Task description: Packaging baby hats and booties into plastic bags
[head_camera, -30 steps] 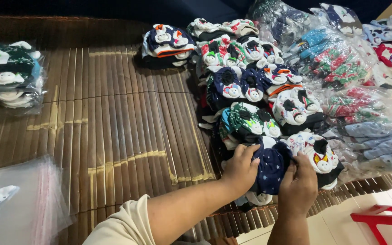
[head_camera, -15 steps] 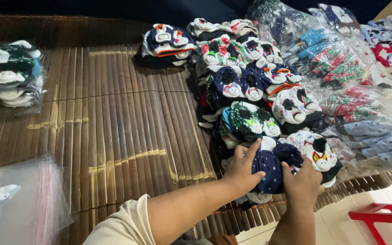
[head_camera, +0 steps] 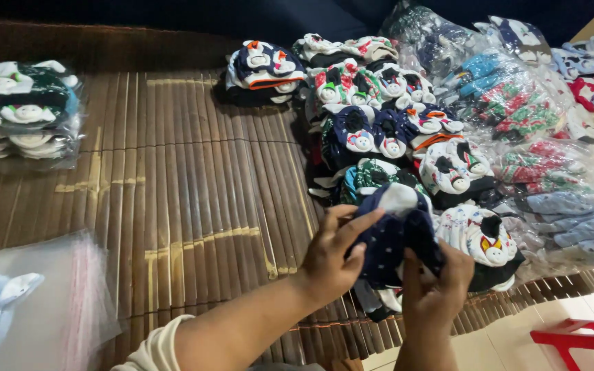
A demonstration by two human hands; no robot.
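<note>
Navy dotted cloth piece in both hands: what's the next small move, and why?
Probably lift the navy dotted piece clear of the pile. The left hand and right hand both grip it, but it hangs just above the stacked pieces.

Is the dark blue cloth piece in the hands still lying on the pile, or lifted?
Lifted: both hands, left hand and right hand, hold the dark blue piece above the pile.
</note>
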